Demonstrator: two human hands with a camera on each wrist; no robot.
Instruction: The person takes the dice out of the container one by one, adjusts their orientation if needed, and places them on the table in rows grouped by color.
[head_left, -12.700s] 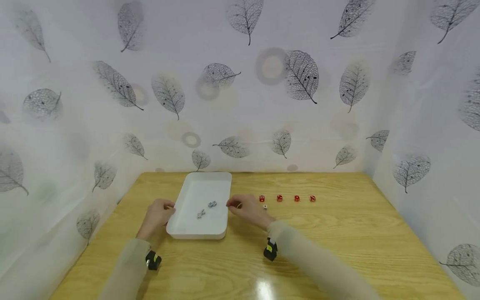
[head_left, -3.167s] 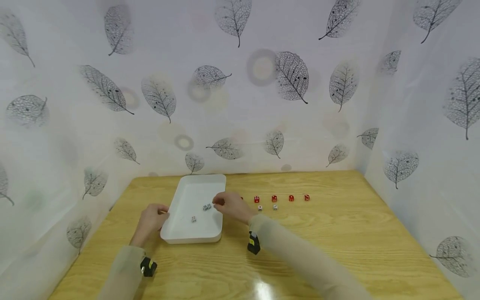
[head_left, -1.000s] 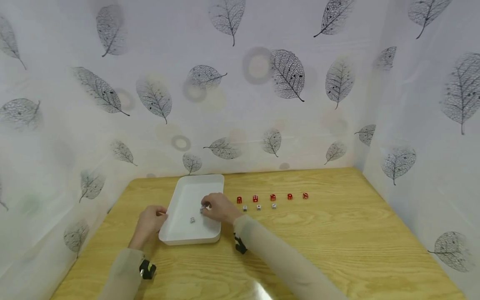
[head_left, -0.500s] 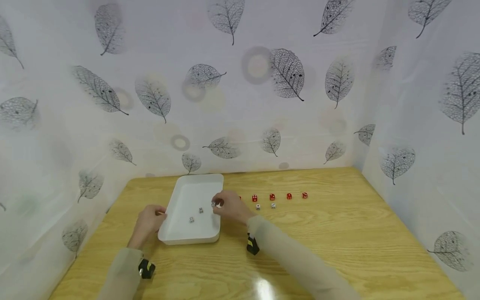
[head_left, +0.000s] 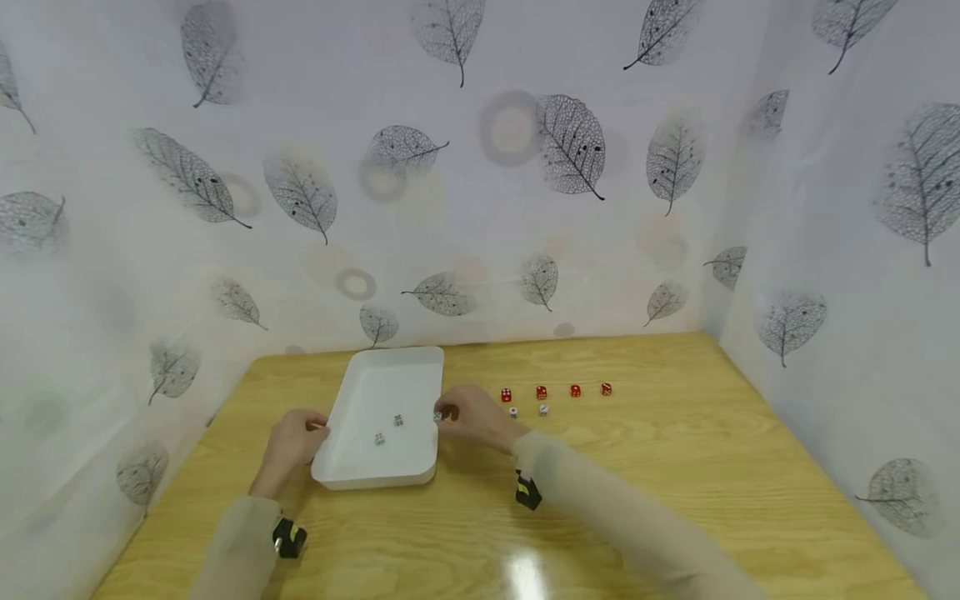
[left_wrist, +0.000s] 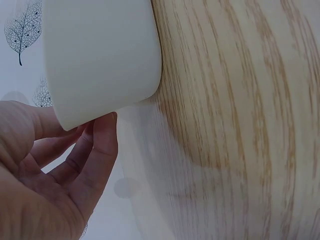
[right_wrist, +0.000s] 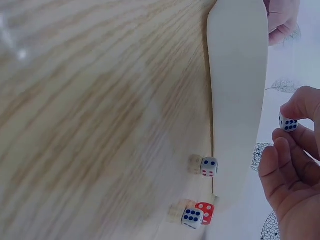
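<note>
A white tray (head_left: 375,479) lies on the table, and two white dice (head_left: 398,420) rest inside it. My left hand (head_left: 294,443) holds the tray's left side; in the left wrist view the thumb and curled fingers (left_wrist: 102,145) meet its wall. At the tray's right rim my right hand (head_left: 480,417) pinches a white die (right_wrist: 288,122) between thumb and finger. Right of that hand, red dice (head_left: 542,392) stand in a row, with white dice (head_left: 513,412) in front of them. The hand hides part of both rows in the head view.
The wooden table (head_left: 600,483) reaches back to a white curtain (head_left: 480,208) with a leaf print, which also hangs at both sides. Close to the tray's outer wall, the right wrist view shows a white die (right_wrist: 209,166) and a red die (right_wrist: 205,212).
Over the last second my right hand took a white die out of the tray's middle and carried it right to the rim. More white dice stand on the table than 12.7 seconds ago.
</note>
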